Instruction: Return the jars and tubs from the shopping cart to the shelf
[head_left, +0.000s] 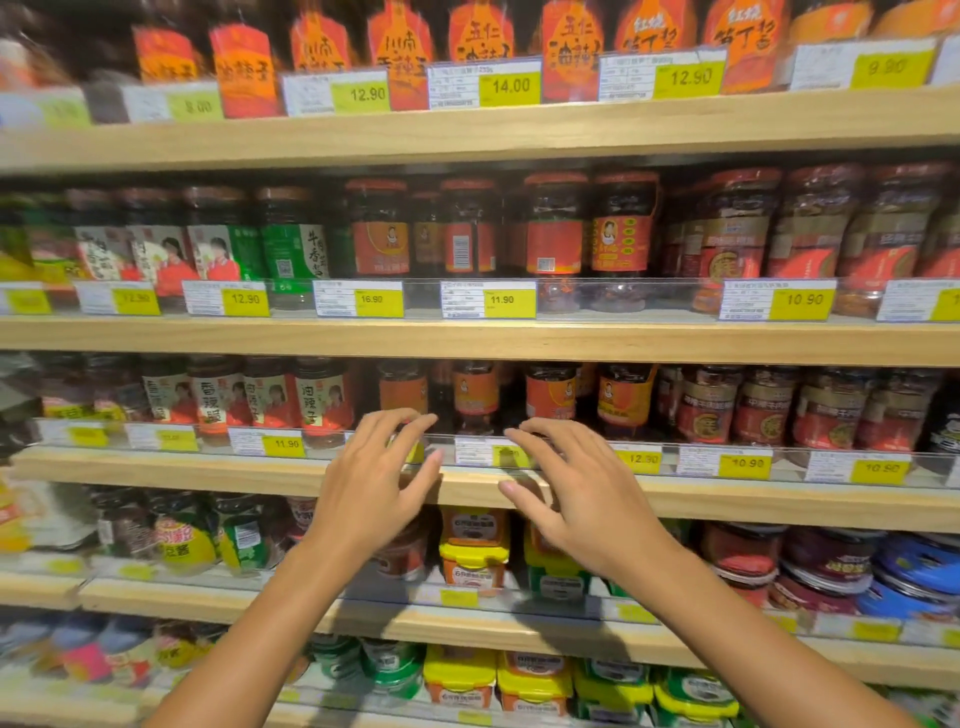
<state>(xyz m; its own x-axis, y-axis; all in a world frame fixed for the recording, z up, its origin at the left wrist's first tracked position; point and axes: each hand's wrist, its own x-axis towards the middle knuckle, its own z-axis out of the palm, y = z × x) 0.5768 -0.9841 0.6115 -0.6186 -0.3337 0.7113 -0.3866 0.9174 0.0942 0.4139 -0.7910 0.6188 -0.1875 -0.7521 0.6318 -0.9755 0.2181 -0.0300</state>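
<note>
Both my forearms reach up from the bottom of the view, w/ my left hand (371, 480) and right hand (576, 488) side by side, near each other but not touching, palms facing away, in front of the wooden lip of the third shelf (208, 470) down. Fingers (410, 423) on both are spread and loosely curved, holding nothing; tips hover at the clear price-tag rail (727, 457), and I can't tell if they touch it. Just past my fingertips stands the row of red-label jars (475, 397), dark chili-type sauce, upright, w/ a slight gap in the row between the two hands. More jars run left and right along that shelf, another full row on the shelf above, red-topped ones higher still, all blurred. Below my wrists sit stacked tubs (472, 556) w/ yellow lids, and more tubs (460, 675) on the lowest shelf. Progress: the cart isn't in view, so I can't count what's left in it. My guess, w/ both hands empty right at the jar row, is that I'm btwn items, either done seating one or about to straighten the row. Whatever remains in the cart needs fetching next, prob. a turn away from the shelf.
</note>
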